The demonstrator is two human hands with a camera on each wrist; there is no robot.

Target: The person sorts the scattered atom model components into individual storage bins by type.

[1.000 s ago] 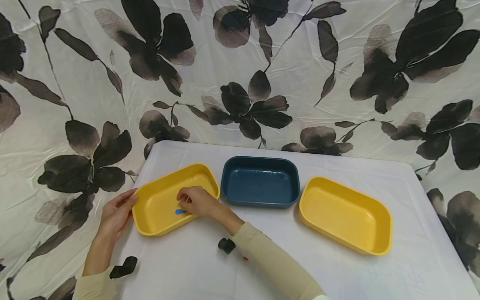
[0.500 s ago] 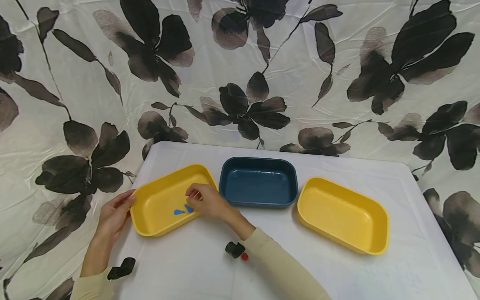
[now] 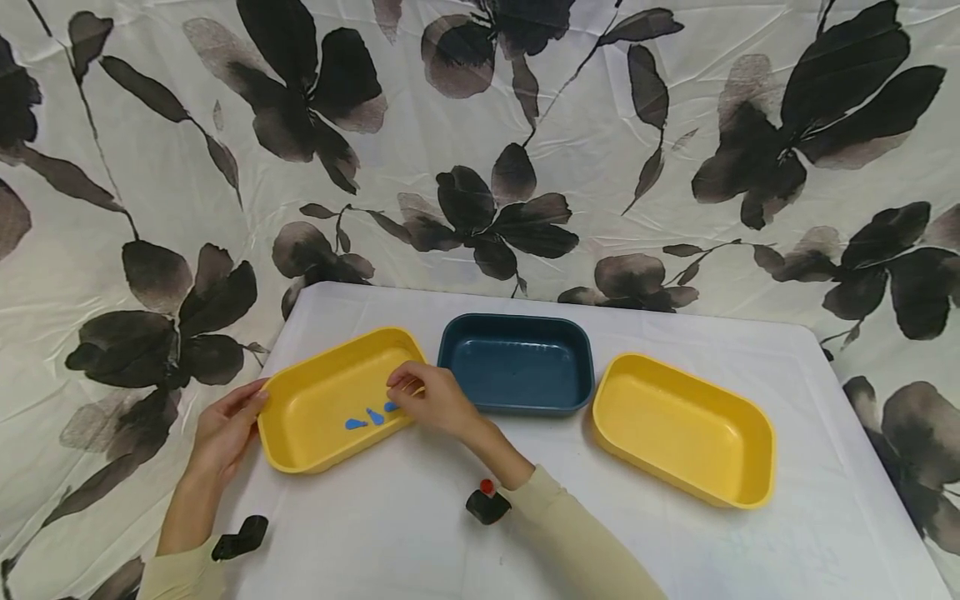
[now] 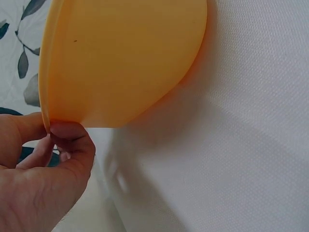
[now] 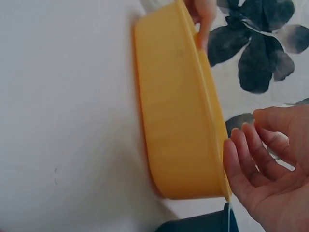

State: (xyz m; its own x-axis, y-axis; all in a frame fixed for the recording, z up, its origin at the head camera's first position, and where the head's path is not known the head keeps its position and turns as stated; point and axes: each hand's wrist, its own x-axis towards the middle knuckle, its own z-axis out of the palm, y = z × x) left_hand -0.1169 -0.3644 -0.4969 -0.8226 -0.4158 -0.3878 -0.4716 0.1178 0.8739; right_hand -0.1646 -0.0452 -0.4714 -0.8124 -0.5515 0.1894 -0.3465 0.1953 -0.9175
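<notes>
My left hand [image 3: 225, 433] grips the short left edge of the left yellow tray [image 3: 300, 417]; in the left wrist view its thumb and fingers pinch the rim. Inside that tray lie small blue drop-shaped pieces: one [image 3: 356, 424] at the left, another [image 3: 376, 417] beside it, and a third [image 3: 391, 407] partly covered by my right hand [image 3: 435, 400]. That hand hovers over the tray's right end with loosely curled fingers. From the right wrist, its fingers [image 5: 246, 150] show at the tray's rim, with nothing visible between them.
A dark blue tray [image 3: 517, 407] stands close at the right of the yellow one, and a second yellow tray [image 3: 675, 475] sits farther right. All rest on a white-covered table [image 3: 375, 533]. Black wrist devices [image 3: 240, 537] show near both sleeves. A floral cloth [image 3: 630, 167] hangs behind.
My right hand has moved rightward over the left yellow tray. One blue piece showed at first, then two, now three. My left hand keeps its grip on the rim.
</notes>
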